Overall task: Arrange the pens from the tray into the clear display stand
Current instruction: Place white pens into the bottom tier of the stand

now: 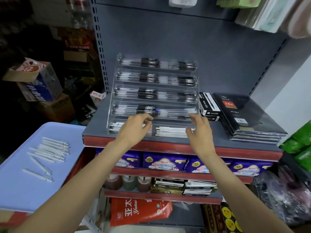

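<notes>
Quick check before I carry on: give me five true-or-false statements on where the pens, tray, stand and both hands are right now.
1. White pens lie on the tray. True.
2. The tray sits right of the stand. False: it is to the left, lower down.
3. Both hands are at the stand's lower front. True: left hand, right hand.
4. The stand's bottom tier holds black pens. False: white ones lie there; dark pens fill the upper tiers.
5. The notebooks are stacked left of the stand. False: they are on its right.
</notes>
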`<state>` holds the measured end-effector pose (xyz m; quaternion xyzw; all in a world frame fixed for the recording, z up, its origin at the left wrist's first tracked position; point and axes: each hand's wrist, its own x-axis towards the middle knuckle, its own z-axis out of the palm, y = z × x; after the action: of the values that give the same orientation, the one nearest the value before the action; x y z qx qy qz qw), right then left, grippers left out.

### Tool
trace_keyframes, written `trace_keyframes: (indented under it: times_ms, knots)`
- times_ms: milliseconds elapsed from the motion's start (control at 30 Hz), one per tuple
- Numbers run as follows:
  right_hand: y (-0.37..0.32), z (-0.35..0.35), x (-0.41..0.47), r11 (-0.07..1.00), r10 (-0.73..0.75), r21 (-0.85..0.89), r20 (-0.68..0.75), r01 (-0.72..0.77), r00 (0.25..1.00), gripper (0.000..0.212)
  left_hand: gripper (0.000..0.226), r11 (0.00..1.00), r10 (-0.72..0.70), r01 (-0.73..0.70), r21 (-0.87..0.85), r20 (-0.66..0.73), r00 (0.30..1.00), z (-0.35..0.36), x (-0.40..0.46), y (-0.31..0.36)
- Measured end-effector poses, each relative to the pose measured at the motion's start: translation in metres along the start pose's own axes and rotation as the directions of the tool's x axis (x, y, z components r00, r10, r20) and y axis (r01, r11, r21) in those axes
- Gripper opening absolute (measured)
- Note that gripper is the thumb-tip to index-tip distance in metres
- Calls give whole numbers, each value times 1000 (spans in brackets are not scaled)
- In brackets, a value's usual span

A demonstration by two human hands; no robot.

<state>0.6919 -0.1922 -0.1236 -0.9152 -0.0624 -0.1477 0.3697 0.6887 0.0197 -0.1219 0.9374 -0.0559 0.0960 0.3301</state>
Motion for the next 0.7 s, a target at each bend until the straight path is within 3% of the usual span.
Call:
trace_keyframes:
  times_ms: [200, 333, 533, 700]
  knots:
    - [-92, 58, -5, 981, -92, 190, 264, 41, 960, 28, 20, 994, -2, -13, -105, -144, 990, -53, -39, -56]
    - [-159, 132, -26, 954, -200, 288, 407, 83, 892, 23, 20, 989, -129, 113, -93, -194, 973, -96, -76, -136]
    - [-228, 267, -68, 963, -228, 254, 609, 86, 759, 26, 20, 943, -330, 331, -5, -114, 937, -146, -127, -287]
    - [-234, 370, -87, 999, -40, 54, 699, 2, 714, 26, 27, 923, -373, 355, 148, 119, 920, -158, -153, -389]
